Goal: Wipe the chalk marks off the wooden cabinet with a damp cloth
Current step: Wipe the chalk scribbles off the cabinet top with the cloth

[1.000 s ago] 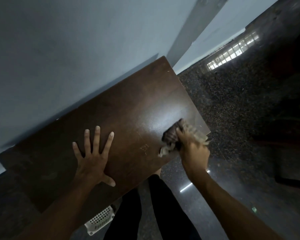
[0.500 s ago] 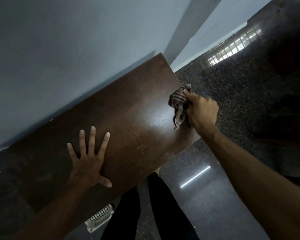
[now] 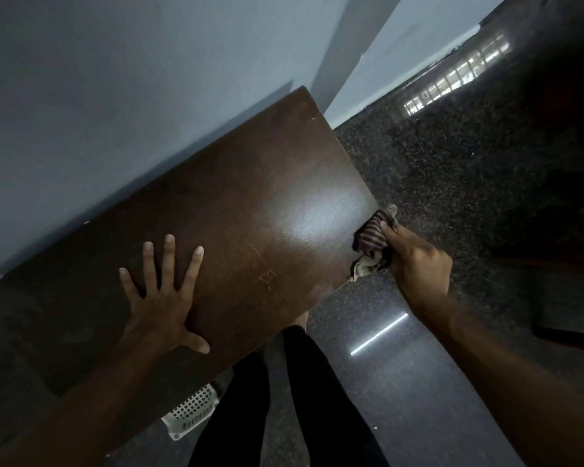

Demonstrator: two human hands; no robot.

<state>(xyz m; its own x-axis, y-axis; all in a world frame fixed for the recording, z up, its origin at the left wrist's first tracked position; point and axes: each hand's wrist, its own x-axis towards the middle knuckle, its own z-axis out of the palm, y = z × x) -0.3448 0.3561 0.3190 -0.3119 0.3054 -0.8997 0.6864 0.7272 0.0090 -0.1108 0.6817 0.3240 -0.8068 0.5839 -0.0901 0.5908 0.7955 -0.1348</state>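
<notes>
Left hand [image 3: 162, 301] lies flat, fingers spread, on the cabinet [image 3: 236, 210] — likely bracing. Right hand [image 3: 418, 264] clenches the cloth [image 3: 371, 244] at the right edge — faint marks [image 3: 267, 276] remain.

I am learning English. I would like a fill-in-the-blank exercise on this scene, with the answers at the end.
1. The left hand rests flat on the wooden cabinet with its fingers ____.
2. The cloth gripped by the right hand at the cabinet's edge has a ____ pattern.
3. Faint chalk marks show between the two ____.
4. The latticed basket by the person's legs is ____ in colour.

Answers: spread; striped; hands; white.
</notes>
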